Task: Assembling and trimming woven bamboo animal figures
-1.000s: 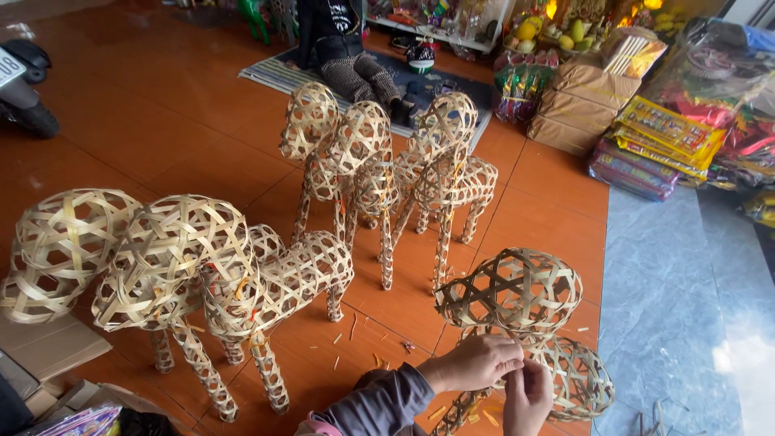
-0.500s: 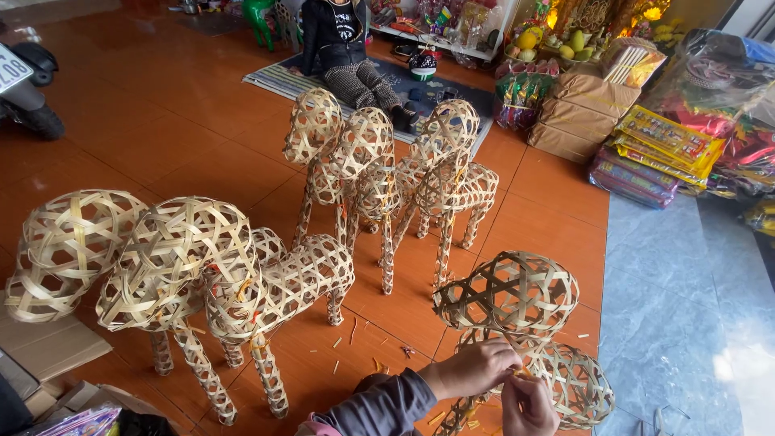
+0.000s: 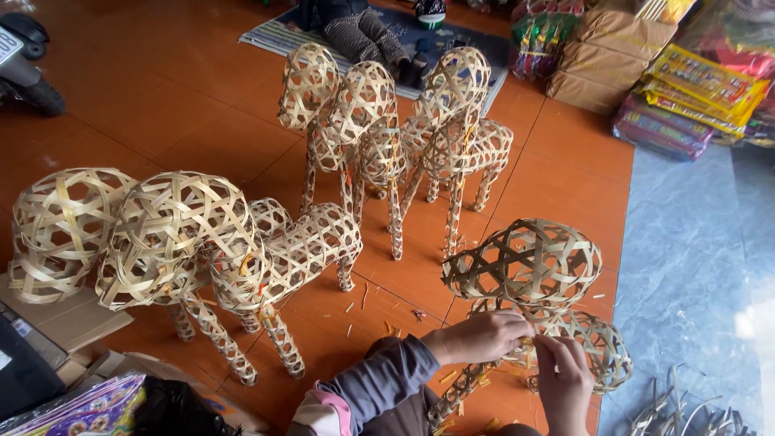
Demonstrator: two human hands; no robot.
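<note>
- Everything here was placed relative to the unfinished woven horse, the openwork bamboo figure standing on the orange tiled floor directly in front of you.
- Far to the left of that horse stood two finished bamboo horses, side by side, their round lattice heads turned toward you.
- Behind it and to the left, further from you, stood another pair of finished horses, close together.
- Your left hand lay at the horse's neck, just under its rounded head. Its fingers were curled and pressed against the weave, steadying it. Whether they pinched a strip could not be told.
- The horse's body ran from that neck away to the right and slightly down, so its long axis lay across you, head end nearer your left hand.
- Your right hand sat just to the right of the left hand and lower, below the neck. Its fingertips were drawn together on a thin bamboo strip at the joint.
- Both hands nearly touched each other; the left was the nearer one to the head.
- Right of the horse, on grey stone floor, loose bamboo strips lay in a small heap.
</note>
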